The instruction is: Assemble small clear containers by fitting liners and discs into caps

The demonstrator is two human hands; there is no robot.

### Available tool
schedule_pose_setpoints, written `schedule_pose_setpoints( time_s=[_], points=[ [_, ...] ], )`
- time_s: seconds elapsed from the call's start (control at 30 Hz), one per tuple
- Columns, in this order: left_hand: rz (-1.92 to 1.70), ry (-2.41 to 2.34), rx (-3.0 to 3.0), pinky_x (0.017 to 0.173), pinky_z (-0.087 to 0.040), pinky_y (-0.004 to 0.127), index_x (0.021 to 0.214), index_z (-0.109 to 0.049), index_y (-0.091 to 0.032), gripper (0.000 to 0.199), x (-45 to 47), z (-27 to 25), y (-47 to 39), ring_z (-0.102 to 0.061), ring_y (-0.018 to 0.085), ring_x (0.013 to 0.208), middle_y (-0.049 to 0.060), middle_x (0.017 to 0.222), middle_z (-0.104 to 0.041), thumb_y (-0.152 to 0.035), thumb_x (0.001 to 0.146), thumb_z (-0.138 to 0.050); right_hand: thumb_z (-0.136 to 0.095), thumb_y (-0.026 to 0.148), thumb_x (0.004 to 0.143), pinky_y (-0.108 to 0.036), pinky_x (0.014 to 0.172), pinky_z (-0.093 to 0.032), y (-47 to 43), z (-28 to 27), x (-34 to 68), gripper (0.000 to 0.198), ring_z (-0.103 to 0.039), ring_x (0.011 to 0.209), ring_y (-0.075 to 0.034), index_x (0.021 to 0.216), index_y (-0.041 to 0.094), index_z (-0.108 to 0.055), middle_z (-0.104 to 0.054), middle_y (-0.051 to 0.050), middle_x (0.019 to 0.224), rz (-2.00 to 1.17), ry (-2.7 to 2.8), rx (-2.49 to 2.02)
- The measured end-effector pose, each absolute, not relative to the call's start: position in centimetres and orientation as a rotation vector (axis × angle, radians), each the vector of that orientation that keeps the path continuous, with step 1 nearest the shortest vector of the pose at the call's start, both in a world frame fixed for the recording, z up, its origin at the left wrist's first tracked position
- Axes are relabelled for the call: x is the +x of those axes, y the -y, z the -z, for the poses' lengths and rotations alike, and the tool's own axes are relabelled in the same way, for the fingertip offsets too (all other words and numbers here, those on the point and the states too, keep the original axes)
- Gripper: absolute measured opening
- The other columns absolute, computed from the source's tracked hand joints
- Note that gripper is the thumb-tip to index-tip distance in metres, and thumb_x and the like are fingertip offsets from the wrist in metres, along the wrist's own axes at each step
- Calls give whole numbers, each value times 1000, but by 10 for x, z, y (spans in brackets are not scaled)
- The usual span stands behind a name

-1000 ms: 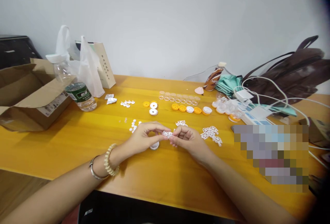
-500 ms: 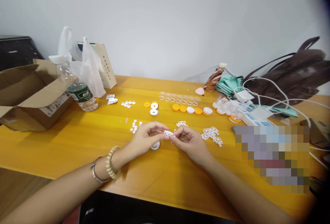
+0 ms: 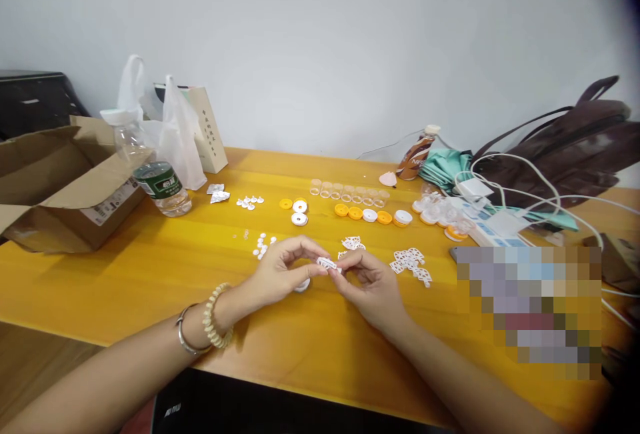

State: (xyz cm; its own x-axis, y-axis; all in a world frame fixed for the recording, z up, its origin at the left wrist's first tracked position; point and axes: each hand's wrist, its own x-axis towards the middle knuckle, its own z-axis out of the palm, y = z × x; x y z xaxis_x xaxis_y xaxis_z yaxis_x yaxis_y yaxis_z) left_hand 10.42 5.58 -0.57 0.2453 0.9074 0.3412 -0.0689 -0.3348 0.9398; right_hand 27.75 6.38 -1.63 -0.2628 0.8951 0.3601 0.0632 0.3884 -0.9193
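Note:
Between both hands, above the table, is a small white openwork plastic piece (image 3: 328, 263). My left hand (image 3: 286, 270), with a bead bracelet and a metal bangle on the wrist, pinches its left end. My right hand (image 3: 371, 287) is closed on its right end with thumb and forefinger. Partly hidden under my left fingers is a white round cap (image 3: 303, 285) on the table. Behind my right hand lie white cut-out pieces (image 3: 353, 243), and more such pieces (image 3: 411, 263) lie to its right. Small white discs (image 3: 263, 241) are scattered beyond my left hand.
Clear cylinders (image 3: 349, 192) stand in a row behind orange and white caps (image 3: 369, 214). On the left are a cardboard box (image 3: 95, 221), a water bottle (image 3: 163, 187) and a plastic bag (image 3: 180, 141). Cables, a power strip (image 3: 500, 229) and a brown bag (image 3: 560, 147) crowd the right.
The white openwork piece has turned a little between my fingers and shows more of its length. My right hand has shifted slightly; the things on the table lie as before.

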Motion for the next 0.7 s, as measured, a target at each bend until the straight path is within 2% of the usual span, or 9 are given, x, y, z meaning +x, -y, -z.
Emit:
schedule_pose_setpoints(
  time_s=[0.13, 0.33, 0.53, 0.7],
  points=[
    [-1277, -780, 1524, 74, -50, 23, 89, -62, -14, 18, 103, 5, -56, -62, 12, 78, 5, 83, -66, -17, 73, -68, -66, 33, 72, -31, 65, -47, -63, 16, 278, 12, -57, 65, -16, 73, 23, -60, -63, -2, 70, -1037, 1629, -849],
    [-1333, -699, 1446, 73, -50, 23, 83, -62, -13, 14, 105, 5, -57, -61, 12, 78, 4, 85, -65, -14, 70, -69, -70, 34, 70, -34, 71, -51, -64, 20, 277, 13, -61, 71, -18, 72, 24, -63, -66, -3, 75, -1035, 1652, -786],
    [-1296, -694, 1399, 70, -48, 22, 83, -61, -14, 12, 105, 5, -56, -61, 11, 78, 4, 87, -65, -14, 72, -68, -68, 29, 73, -33, 71, -50, -62, 19, 278, 9, -61, 71, -18, 73, 24, -61, -65, -3, 74, -951, 1714, -769],
    [-1284, -747, 1388, 63, -47, 22, 81, -60, -13, 15, 106, 5, -55, -60, 12, 72, 4, 80, -64, -20, 71, -69, -66, 30, 74, -32, 68, -50, -61, 17, 278, 10, -60, 70, -18, 73, 23, -59, -64, -2, 73, -929, 1750, -790]
  ],
)
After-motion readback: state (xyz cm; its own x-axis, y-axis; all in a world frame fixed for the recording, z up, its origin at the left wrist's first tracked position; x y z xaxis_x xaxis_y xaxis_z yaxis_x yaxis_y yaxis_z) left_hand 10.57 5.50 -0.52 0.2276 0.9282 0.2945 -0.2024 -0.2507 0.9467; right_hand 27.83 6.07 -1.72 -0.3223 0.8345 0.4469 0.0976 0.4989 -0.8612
